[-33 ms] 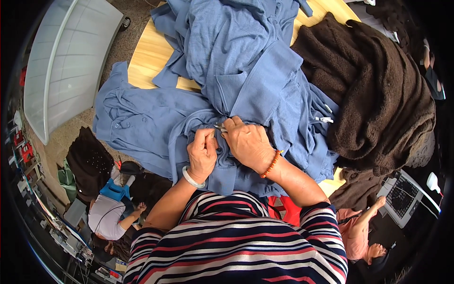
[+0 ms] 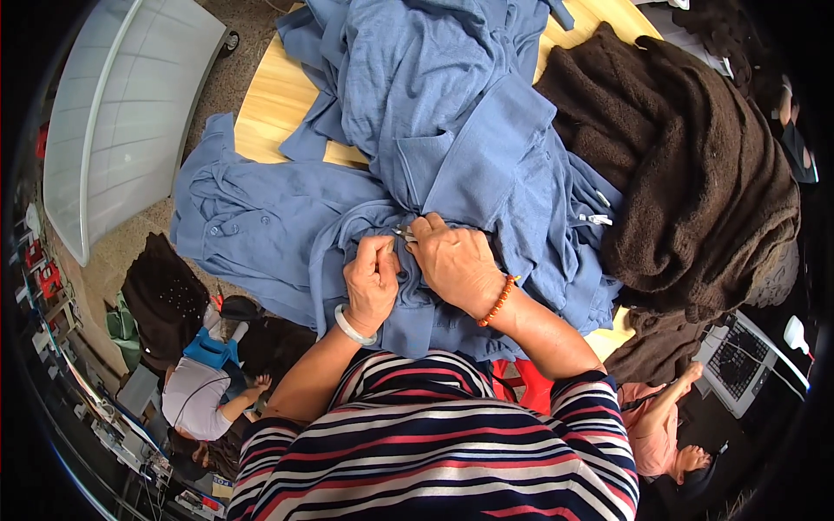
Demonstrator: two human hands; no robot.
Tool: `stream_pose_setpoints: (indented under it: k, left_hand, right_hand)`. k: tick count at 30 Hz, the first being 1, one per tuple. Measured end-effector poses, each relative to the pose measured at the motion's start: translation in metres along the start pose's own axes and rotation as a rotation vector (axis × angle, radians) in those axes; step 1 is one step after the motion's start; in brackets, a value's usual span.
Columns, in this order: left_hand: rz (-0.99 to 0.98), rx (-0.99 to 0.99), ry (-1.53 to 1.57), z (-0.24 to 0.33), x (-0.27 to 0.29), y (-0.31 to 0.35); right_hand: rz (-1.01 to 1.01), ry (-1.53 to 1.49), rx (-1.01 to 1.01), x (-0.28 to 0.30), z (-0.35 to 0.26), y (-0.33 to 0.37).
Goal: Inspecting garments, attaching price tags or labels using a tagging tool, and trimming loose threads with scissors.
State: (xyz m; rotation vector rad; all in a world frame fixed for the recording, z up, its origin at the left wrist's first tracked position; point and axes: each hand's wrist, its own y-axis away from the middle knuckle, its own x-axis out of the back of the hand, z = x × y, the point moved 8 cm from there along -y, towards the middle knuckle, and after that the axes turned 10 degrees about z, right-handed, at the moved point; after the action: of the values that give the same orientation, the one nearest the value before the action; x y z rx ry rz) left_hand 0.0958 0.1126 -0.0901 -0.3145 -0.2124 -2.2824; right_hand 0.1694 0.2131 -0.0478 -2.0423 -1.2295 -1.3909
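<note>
A heap of blue knit garments [image 2: 434, 78] lies in front of me, with a buttoned piece [image 2: 252, 195] spread to the left. Over the near part of the heap, my left hand [image 2: 372, 282] is closed in a pinch with its thumb and fingertips together. What it pinches is too small to make out. Close beside it, my right hand [image 2: 456, 265] is closed around small metal thread snips [image 2: 405, 234]. Only the tips of the snips show; the rest is hidden under the fingers. Blue fabric lies bunched beneath both hands.
Dark brown knit garments [image 2: 669, 165] are piled at the right on the wooden table [image 2: 269, 100]. A grey-white panelled cart [image 2: 130, 122] stands at the left. One person [image 2: 204, 395] works at the lower left, another [image 2: 656, 425] at the lower right near a keyboard-like machine [image 2: 737, 360].
My hands and the blue garments stay in place. At the lower right, the other person's hand has shifted slightly.
</note>
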Motion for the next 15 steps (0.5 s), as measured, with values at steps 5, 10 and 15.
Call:
stream_pose_setpoints:
  k: [5, 10, 15]
  left_hand:
    - [-0.002, -0.004, -0.012, 0.0, 0.0, 0.0]
    - [-0.007, -0.01, 0.01, 0.003, 0.003, 0.001]
    - [0.153, 0.297, 0.303, 0.009, 0.055, 0.004]
  right_hand:
    - [0.01, -0.025, 0.004, -0.002, 0.002, 0.0]
    - [0.037, -0.127, -0.05, -0.002, 0.011, -0.002]
    - [0.12, -0.366, -0.329, 0.007, 0.042, 0.007]
